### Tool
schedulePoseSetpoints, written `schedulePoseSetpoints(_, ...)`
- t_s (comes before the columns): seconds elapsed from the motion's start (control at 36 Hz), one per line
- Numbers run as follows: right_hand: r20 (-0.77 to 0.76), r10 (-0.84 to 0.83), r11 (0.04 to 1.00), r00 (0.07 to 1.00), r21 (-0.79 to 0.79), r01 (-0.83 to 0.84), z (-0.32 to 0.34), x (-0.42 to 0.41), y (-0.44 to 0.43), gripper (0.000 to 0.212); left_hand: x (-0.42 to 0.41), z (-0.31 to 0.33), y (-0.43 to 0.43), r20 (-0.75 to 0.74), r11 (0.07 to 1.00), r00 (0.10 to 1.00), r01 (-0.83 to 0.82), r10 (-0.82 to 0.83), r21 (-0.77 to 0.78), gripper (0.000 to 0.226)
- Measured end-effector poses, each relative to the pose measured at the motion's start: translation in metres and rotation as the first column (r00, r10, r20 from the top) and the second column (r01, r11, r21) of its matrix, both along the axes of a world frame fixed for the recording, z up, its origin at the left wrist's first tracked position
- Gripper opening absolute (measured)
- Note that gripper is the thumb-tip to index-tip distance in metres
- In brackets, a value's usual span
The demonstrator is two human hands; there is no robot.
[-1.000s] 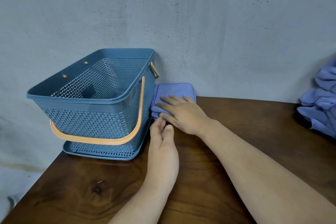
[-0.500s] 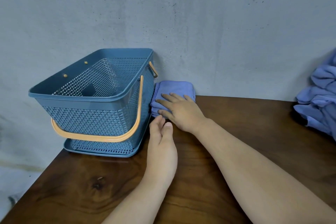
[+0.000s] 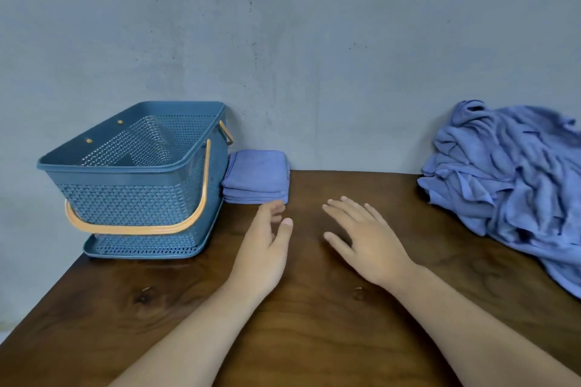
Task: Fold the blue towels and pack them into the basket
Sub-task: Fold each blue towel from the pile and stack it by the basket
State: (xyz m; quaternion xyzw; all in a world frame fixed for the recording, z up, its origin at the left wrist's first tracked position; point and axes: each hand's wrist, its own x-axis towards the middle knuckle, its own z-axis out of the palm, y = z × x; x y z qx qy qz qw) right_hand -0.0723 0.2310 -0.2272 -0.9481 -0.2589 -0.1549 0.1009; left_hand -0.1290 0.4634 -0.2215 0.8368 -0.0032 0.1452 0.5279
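Note:
A blue perforated basket (image 3: 125, 195) with an orange handle stands at the table's back left; I see nothing inside it. A small stack of folded blue towels (image 3: 256, 177) lies against the wall just right of the basket. A heap of unfolded blue towels (image 3: 509, 173) sits at the far right. My left hand (image 3: 267, 245) hovers edge-up just in front of the folded stack, fingers relaxed, holding nothing. My right hand (image 3: 361, 236) is spread flat over the bare table, palm down, between the stack and the heap.
The dark wooden table (image 3: 314, 308) butts against a grey wall (image 3: 314, 56). Its left edge runs diagonally below the basket. The unfolded heap spills toward the right front of the table.
My right hand has come off the folded stack and moved right and toward me. My left hand drew back slightly. The view shifted right, showing more of the heap.

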Motion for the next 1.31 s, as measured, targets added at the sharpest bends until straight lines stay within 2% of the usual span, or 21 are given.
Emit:
schedulePoseSetpoints(0.11,0.0,-0.066,0.998,0.998,-0.017,0.066,0.004,-0.03,-0.048,0.056,-0.012,0.001,-0.012,-0.008,0.973,0.993,0.113,-0.114,0.2,0.042)
schedulePoseSetpoints(0.25,0.067,-0.186,0.981,0.98,-0.041,0.189,0.003,-0.045,-0.107,0.053,-0.022,-0.002,-0.018,-0.077,0.871,0.973,0.229,-0.217,0.435,0.044)
schedulePoseSetpoints(0.44,0.254,-0.484,0.871,0.838,0.039,0.491,0.008,-0.033,-0.187,0.051,-0.014,-0.008,-0.027,-0.088,0.75,0.98,0.193,-0.178,0.633,0.042)
schedulePoseSetpoints(0.56,0.315,-0.54,0.825,0.781,0.014,0.565,0.013,-0.013,-0.207,0.05,-0.005,-0.009,-0.036,-0.055,0.673,0.985,0.153,-0.165,0.724,0.038)
schedulePoseSetpoints(0.67,0.324,-0.556,0.805,0.765,-0.021,0.594,0.015,0.007,-0.208,0.049,0.01,-0.006,-0.048,-0.034,0.651,0.994,0.093,-0.104,0.753,0.034)
schedulePoseSetpoints(0.89,0.363,-0.571,0.795,0.736,0.022,0.606,0.053,0.052,-0.208,0.051,0.036,-0.008,-0.072,0.009,0.639,0.999,0.014,-0.033,0.769,0.029)
schedulePoseSetpoints(1.0,0.297,-0.613,0.75,0.732,-0.074,0.657,0.078,0.083,-0.215,0.054,0.037,-0.01,-0.071,0.018,0.672,1.0,0.003,-0.025,0.741,0.024)
schedulePoseSetpoints(1.11,0.232,-0.628,0.747,0.743,-0.092,0.659,0.094,0.109,-0.217,0.058,0.039,-0.01,-0.07,0.026,0.693,0.999,-0.002,-0.024,0.721,0.026)
schedulePoseSetpoints(1.22,0.232,-0.671,0.698,0.705,-0.125,0.705,0.106,0.134,-0.216,0.061,0.042,-0.011,-0.067,0.028,0.717,0.999,0.0,-0.027,0.697,0.028)
schedulePoseSetpoints(1.31,0.164,-0.7,0.678,0.695,-0.152,0.719,0.115,0.149,-0.215,0.059,0.044,-0.012,-0.066,0.024,0.735,0.999,0.005,-0.029,0.679,0.03)
